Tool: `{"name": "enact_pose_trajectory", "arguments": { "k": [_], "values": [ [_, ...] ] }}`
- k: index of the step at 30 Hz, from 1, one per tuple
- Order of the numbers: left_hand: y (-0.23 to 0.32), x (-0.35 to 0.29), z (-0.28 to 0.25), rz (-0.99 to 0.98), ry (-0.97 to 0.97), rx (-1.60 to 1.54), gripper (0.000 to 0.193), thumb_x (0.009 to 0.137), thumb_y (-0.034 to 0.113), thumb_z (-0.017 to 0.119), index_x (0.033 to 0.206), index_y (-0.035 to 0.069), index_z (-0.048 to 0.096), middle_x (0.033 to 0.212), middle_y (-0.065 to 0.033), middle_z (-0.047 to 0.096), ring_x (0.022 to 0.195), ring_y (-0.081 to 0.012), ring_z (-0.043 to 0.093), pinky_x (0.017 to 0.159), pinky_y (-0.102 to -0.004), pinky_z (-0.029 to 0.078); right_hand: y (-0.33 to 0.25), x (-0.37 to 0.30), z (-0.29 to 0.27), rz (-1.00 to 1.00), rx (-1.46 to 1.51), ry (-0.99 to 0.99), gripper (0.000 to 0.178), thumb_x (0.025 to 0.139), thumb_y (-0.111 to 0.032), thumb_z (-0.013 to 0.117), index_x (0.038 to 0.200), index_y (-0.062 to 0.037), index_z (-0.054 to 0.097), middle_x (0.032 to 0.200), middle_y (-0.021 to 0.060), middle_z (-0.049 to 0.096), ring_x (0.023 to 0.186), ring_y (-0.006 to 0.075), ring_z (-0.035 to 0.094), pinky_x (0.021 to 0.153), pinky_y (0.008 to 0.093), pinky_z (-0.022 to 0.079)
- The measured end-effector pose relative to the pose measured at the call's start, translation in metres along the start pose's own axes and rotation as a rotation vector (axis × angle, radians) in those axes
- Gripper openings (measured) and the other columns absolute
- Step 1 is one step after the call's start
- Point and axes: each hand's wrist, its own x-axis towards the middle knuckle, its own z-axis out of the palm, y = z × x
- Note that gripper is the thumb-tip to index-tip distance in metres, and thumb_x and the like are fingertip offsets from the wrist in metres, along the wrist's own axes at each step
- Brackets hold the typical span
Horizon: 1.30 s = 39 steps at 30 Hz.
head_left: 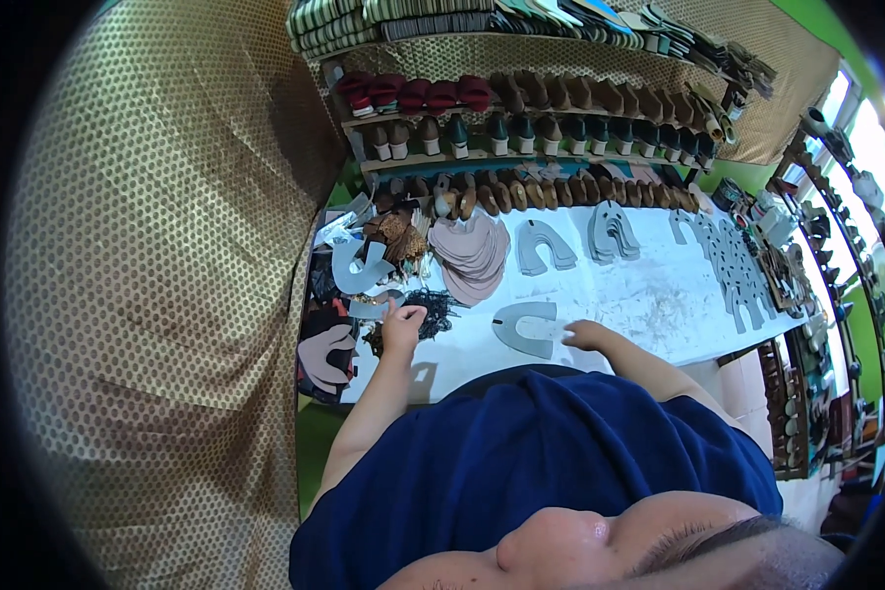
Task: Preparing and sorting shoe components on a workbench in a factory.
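Note:
My left hand [401, 324] is over the left part of the white table, beside a tangled black heap [429, 313]. Its fingers are bent closed near a small grey strip [369, 310]; what they hold, if anything, is too small to make out. A single grey U-shaped shoe piece [523, 329] lies flat in front of me, its two legs pointing right. Just right of those legs is my right hand [585, 336], fingers loosely apart and nothing visible in them. Behind lie a fanned stack of pinkish pieces [472, 258] and a grey U-shaped stack [543, 248].
Another grey stack [613, 234] and spread grey pieces [733, 265] lie farther right on the table [659, 324]. Shelves [560, 108] of shoes rise at the back. Left, a patterned curtain [167, 246] hangs beside pale cut pieces [326, 356].

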Motion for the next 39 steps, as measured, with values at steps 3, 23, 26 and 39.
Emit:
{"name": "enact_pose_trajectory", "arguments": {
  "k": [3,23,26,39],
  "values": [
    [0.019,-0.007,0.016,-0.151,-0.137,-0.456,0.019,0.086,0.022,0.072,0.097,0.006,0.076,0.148,-0.0325,0.04,0.15,-0.0281,0.021,0.115,-0.0388,0.022,-0.054,-0.009,-0.045,-0.188,0.193,0.219,0.054,0.09,-0.045,0.061,0.128,-0.0079,0.063,0.133,0.02,0.059,0.124,0.0379,0.054,0.106,0.0433,0.042],
    [0.161,-0.061,0.004,0.485,-0.155,0.171,0.017,0.076,0.026,0.081,0.09,0.018,0.078,0.16,-0.027,0.022,0.148,-0.0492,0.013,0.117,-0.0531,0.019,-0.181,-0.071,-0.11,-0.582,0.205,0.783,0.004,0.079,-0.022,0.076,0.082,-0.0199,0.074,0.138,0.0056,0.056,0.144,0.0367,0.03,0.111,0.074,0.011],
    [0.155,-0.059,0.002,0.525,-0.121,0.173,0.019,0.074,0.027,0.083,0.09,0.019,0.079,0.16,-0.0238,0.022,0.147,-0.0484,0.014,0.117,-0.0527,0.022,-0.176,-0.069,-0.109,-0.616,0.254,0.787,0.006,0.079,-0.022,0.076,0.084,-0.0196,0.074,0.138,0.0054,0.056,0.144,0.0367,0.03,0.111,0.073,0.011],
    [0.171,-0.055,0.012,0.805,-0.087,0.368,0.015,0.074,0.023,0.082,0.085,0.015,0.077,0.159,-0.0242,0.027,0.147,-0.0507,0.015,0.116,-0.0536,0.021,-0.166,-0.056,-0.108,-0.675,0.224,0.722,0.008,0.079,-0.02,0.077,0.086,-0.0202,0.074,0.135,0.0025,0.057,0.143,0.0344,0.033,0.111,0.0741,0.011]
  ]
}}
